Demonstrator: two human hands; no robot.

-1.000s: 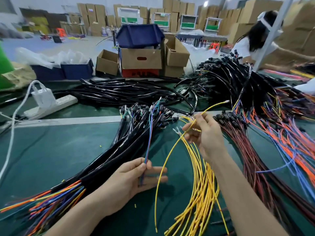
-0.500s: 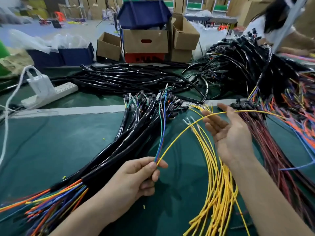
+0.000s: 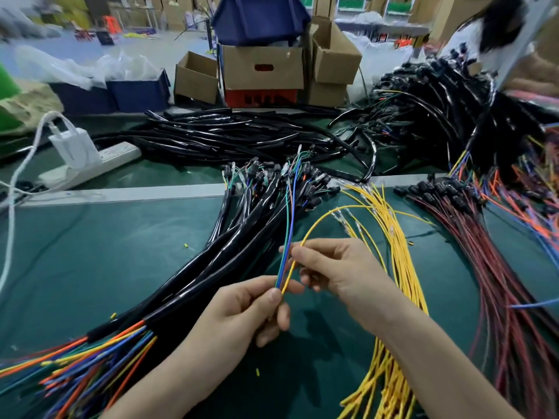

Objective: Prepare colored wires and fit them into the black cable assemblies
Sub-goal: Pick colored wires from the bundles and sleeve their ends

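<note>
Green bench (image 3: pixel 90 252): two hands, left hand (image 3: pixel 242 316), right hand (image 3: pixel 338 270), one yellow wire (image 3: pixel 320 219)

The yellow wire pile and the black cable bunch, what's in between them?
Both hands: the left hand pinches green, blue and yellow wires, and the right hand holds the yellow one, above bare green mat. Head view.

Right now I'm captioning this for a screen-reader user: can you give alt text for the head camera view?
Two bare hands hold thin wires over a green table: the left hand pinches green, blue and yellow wires together, while the right hand grips the looping yellow wire. Black cable assemblies lie left, a yellow wire bundle right.
</note>
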